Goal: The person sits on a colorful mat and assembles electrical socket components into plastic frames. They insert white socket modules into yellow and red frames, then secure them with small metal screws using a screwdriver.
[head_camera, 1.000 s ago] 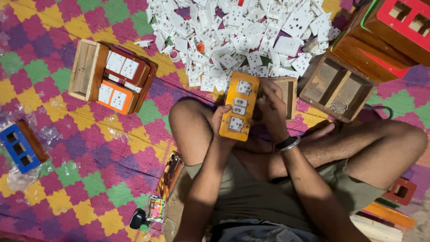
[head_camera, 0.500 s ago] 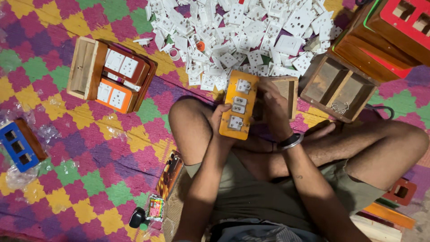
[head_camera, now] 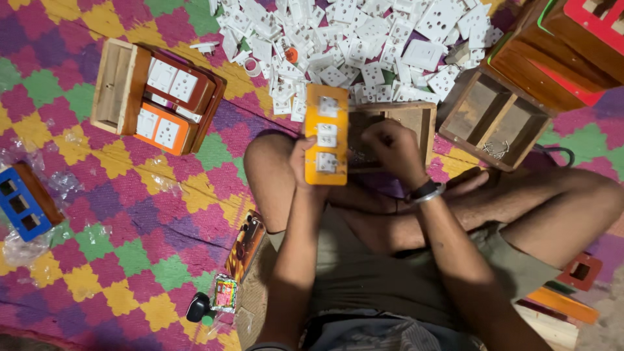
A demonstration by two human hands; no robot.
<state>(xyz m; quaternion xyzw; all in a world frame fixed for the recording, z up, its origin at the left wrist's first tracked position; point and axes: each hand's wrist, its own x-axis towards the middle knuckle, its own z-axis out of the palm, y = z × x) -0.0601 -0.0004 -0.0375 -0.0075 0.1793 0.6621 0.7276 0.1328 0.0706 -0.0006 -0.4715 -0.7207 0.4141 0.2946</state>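
Observation:
I sit cross-legged on a chequered mat. My left hand (head_camera: 300,162) grips the left edge of an orange switch plate (head_camera: 326,134) that carries three white switch modules and stands on edge over my knee. Just right of the plate, my right hand (head_camera: 392,148) is closed, fingers curled over the open wooden box (head_camera: 416,118) behind the plate. What the fingers pinch is too small to see. A dark band circles the right wrist.
A heap of white switch and socket parts (head_camera: 364,45) lies ahead. Wooden boxes with fitted plates (head_camera: 156,97) stand at the left, an empty divided box (head_camera: 497,120) and stacked boxes (head_camera: 572,45) at the right. A blue plate (head_camera: 19,201) lies far left.
Hardly anything differs; both hands stay at the orange plate, and the right hand's fingers shift slightly beside it.

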